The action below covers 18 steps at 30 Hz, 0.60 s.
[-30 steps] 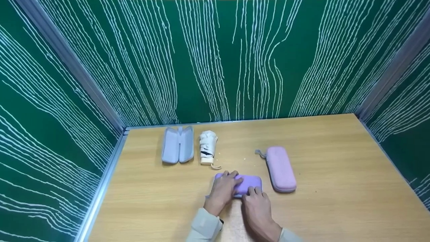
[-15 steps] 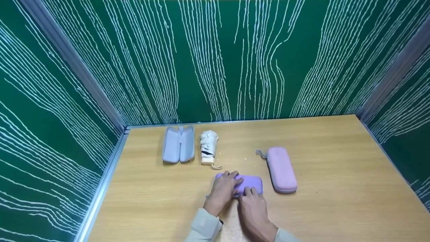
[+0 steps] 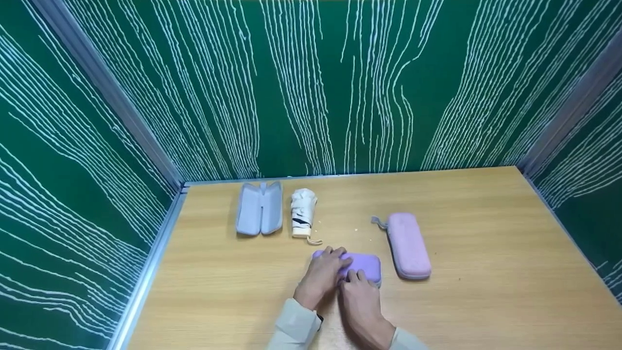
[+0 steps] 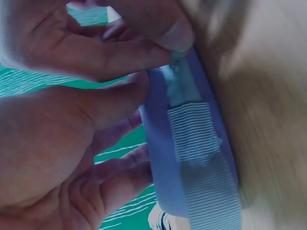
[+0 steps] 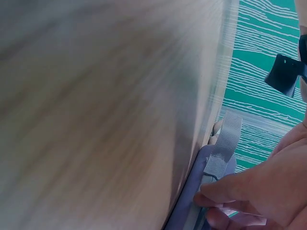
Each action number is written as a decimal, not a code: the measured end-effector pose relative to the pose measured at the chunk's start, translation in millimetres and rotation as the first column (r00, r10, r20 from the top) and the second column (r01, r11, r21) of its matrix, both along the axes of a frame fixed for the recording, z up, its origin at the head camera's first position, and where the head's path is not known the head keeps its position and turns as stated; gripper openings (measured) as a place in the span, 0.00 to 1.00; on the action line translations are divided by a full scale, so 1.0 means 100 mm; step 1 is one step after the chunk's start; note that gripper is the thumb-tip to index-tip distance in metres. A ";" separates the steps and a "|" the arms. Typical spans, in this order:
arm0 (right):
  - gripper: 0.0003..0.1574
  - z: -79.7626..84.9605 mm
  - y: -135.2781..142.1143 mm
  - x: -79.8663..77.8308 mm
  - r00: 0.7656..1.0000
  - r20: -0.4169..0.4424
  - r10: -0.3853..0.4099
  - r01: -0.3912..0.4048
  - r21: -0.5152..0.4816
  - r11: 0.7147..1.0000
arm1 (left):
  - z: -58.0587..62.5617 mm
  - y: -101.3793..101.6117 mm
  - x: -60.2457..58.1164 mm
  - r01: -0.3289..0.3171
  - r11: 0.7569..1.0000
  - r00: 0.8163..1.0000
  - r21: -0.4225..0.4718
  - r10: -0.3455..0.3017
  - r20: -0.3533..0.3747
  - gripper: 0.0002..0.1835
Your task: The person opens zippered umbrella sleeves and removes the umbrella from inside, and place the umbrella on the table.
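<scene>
A purple zip case (image 3: 368,265) lies on the table in front of the person, long side across. The left hand (image 3: 321,274) holds its left part, fingers over the top and thumb at the near side. Along the near edge, the right hand (image 3: 360,297) pinches at the grey zipper (image 4: 182,88); the pull itself is hidden between thumb and finger. A grey ribbed strap (image 4: 196,139) extends from the case's left end, past the zipper. In the right wrist view, thumb and fingertips of the right hand (image 5: 268,191) meet on the zipper, close to the strap.
An open grey case (image 3: 260,209) stands at the back left, beside a folded cream umbrella (image 3: 303,209) with a wrist loop. To the right lies a closed pink case (image 3: 409,245). Small crumbs dot the wooden table (image 3: 486,233). Green patterned panels (image 3: 369,87) enclose it.
The right hand has slid left along the purple case's near edge, closer to the left hand, uncovering the case's right front corner. The left hand keeps its hold in place.
</scene>
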State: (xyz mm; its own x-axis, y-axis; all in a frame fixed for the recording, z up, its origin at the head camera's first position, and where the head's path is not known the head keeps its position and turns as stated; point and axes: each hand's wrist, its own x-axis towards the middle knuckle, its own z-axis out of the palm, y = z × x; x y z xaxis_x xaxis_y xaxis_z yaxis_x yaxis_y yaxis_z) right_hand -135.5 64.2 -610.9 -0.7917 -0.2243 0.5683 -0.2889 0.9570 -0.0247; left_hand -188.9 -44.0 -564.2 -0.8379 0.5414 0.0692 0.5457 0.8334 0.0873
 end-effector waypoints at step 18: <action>0.06 0.03 -0.11 0.02 1.000 -0.007 -0.009 0.009 0.018 1.000 | -0.02 -0.01 -0.01 -0.018 0.997 1.000 0.071 0.016 0.024 0.17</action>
State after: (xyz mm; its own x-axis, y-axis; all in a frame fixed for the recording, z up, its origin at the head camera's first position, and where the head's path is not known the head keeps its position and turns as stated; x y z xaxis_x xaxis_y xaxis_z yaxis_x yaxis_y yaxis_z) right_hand -133.9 53.5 -608.4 -0.7896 -0.2276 0.5699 -0.2803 0.9599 -0.0049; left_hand -190.3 -44.7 -566.2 -0.8489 0.5213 0.0873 0.5285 0.8339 0.1591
